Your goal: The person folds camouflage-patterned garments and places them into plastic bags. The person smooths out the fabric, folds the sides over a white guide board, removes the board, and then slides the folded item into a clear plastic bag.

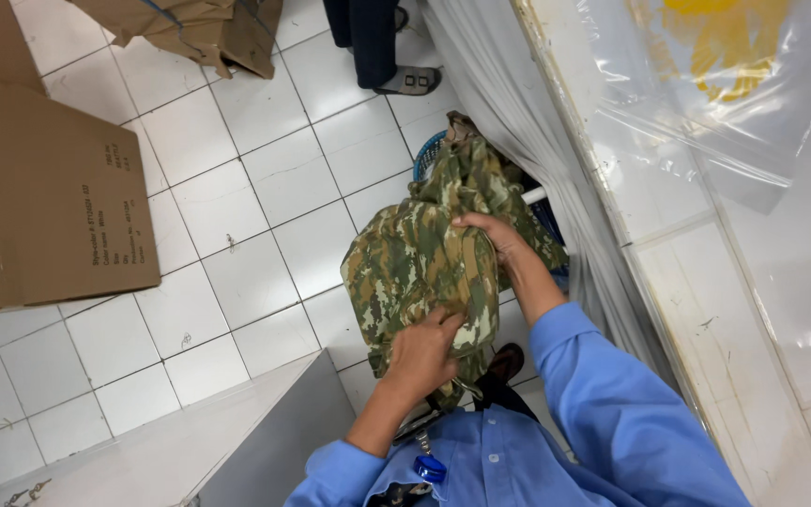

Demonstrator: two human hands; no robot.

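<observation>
Above the white tiled floor (265,178), both hands grip a camouflage garment (420,268): the left hand (421,357) pinches its lower edge, the right hand (492,235) clutches its upper fold. Its far end trails into a blue basket (429,152); it could snag there or slip down.

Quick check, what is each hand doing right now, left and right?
Left hand: closed, gripping the near lower edge of the camouflage garment.
Right hand: closed on the same garment's upper right edge, above the blue basket.
</observation>
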